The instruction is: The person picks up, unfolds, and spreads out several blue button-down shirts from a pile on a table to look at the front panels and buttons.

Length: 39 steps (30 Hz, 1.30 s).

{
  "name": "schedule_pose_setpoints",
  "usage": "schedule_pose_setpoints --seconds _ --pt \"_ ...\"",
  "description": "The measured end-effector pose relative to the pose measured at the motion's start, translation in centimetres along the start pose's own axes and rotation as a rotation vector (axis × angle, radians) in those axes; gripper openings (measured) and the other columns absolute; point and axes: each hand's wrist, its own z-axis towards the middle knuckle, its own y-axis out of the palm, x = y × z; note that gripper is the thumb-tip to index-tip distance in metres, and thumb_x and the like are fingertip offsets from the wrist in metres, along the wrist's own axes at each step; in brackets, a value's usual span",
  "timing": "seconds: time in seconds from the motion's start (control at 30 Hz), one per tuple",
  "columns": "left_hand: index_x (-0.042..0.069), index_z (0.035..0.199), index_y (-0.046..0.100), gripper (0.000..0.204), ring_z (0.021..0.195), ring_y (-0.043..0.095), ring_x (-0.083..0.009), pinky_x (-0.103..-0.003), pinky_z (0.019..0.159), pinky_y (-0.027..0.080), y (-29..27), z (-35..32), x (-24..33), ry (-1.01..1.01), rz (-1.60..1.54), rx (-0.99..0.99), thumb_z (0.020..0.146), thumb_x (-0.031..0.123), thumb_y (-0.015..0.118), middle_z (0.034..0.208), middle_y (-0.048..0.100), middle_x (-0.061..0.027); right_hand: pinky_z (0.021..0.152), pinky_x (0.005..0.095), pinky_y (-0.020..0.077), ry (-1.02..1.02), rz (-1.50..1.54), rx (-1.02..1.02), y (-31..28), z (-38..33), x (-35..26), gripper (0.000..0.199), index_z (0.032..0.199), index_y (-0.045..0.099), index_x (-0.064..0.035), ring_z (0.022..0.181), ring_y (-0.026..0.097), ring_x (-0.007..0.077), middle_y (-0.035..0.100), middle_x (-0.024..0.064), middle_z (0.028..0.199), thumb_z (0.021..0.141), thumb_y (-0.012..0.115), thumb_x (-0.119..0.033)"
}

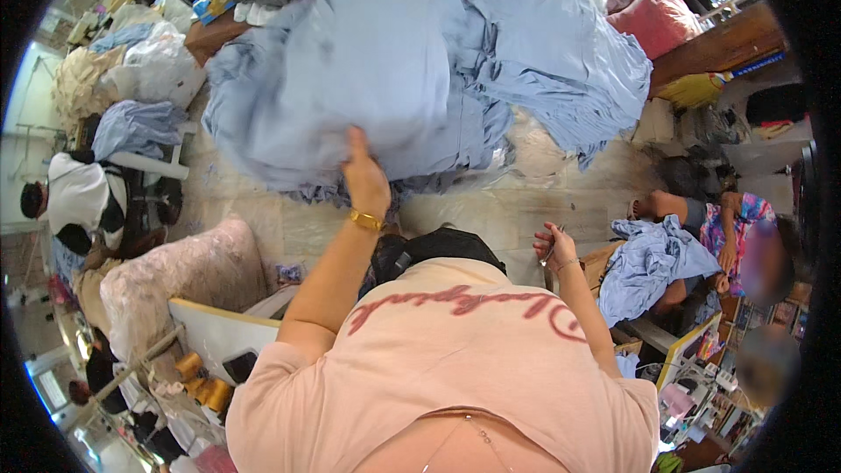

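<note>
My left hand (pixel 364 177), with a gold bracelet at the wrist, is raised and grips the lower edge of a light blue garment (pixel 368 70) lifted off a big heap of the same blue cloth (pixel 561 44). My right hand (pixel 554 247) is held near my chest and pinches a small thin metal tool, probably thread snips (pixel 552 250). A pink shirt with red lettering covers my body at the bottom of the view.
A seated person at the right (pixel 701 236) holds another blue garment (pixel 653 263). Another person in white sits at the left (pixel 79 201). A pinkish bundle (pixel 175 280), thread cones (pixel 197 381), a pink sack (pixel 657 17) and plastic bags of cloth (pixel 149 61) surround me.
</note>
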Motion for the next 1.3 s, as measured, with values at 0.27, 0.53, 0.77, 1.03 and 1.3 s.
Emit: schedule_pose_setpoints --seconds 0.27,0.53,0.77,1.03,1.3 --pt "-0.003 0.116 0.038 0.042 0.107 0.042 -0.0255 -0.035 0.085 0.041 -8.9 2.2 -6.4 -0.692 0.369 -0.020 0.085 0.022 0.050 0.127 0.033 -0.0167 0.038 0.0266 0.0371 -0.007 -0.313 -0.082 4.5 7.2 -0.3 0.032 0.108 0.051 -0.0060 0.042 0.047 0.0124 0.057 0.0065 0.078 0.085 0.046 -0.028" --pt "0.001 0.085 0.060 0.019 0.065 0.057 -0.0150 -0.028 0.063 0.045 -13.1 11.7 5.4 0.428 0.813 0.241 0.077 0.018 0.057 0.081 0.062 -0.0079 0.034 0.0244 0.0312 -0.454 -0.449 -0.074 19.8 8.4 -3.4 0.032 0.104 0.055 -0.0042 0.037 0.040 0.0088 0.056 0.0046 0.074 0.079 0.056 -0.025" --pt "0.003 0.091 0.057 0.028 0.081 0.058 -0.0261 -0.033 0.071 0.045 -13.3 17.4 13.3 0.239 1.816 0.023 0.074 0.023 0.062 0.090 0.060 -0.0136 0.031 0.0226 0.0306 -0.327 -0.211 -0.037 24.1 8.9 -2.9 0.028 0.095 0.053 -0.0029 0.035 0.041 0.0098 0.052 0.0027 0.064 0.080 0.056 -0.026" --pt "0.004 0.087 0.058 0.030 0.082 0.057 -0.0288 -0.034 0.070 0.045 -13.5 20.6 13.4 0.401 1.723 0.005 0.071 0.028 0.064 0.092 0.059 -0.0144 0.032 0.0264 0.0300 -0.010 0.007 0.088 25.0 9.1 -5.5 0.014 0.082 0.054 -0.0055 0.035 0.037 0.0126 0.045 0.0016 0.059 0.077 0.059 -0.018" --pt "0.004 0.087 0.058 0.014 0.077 0.056 -0.0163 -0.029 0.067 0.044 -11.5 20.7 17.9 0.002 0.598 -0.310 0.078 0.013 0.055 0.083 0.060 -0.0033 0.033 0.0254 0.0261 -0.088 0.568 -0.042 23.6 4.2 -6.3 0.020 0.064 0.043 -0.0100 0.035 0.035 0.0127 0.038 0.0000 0.049 0.078 0.058 -0.012"
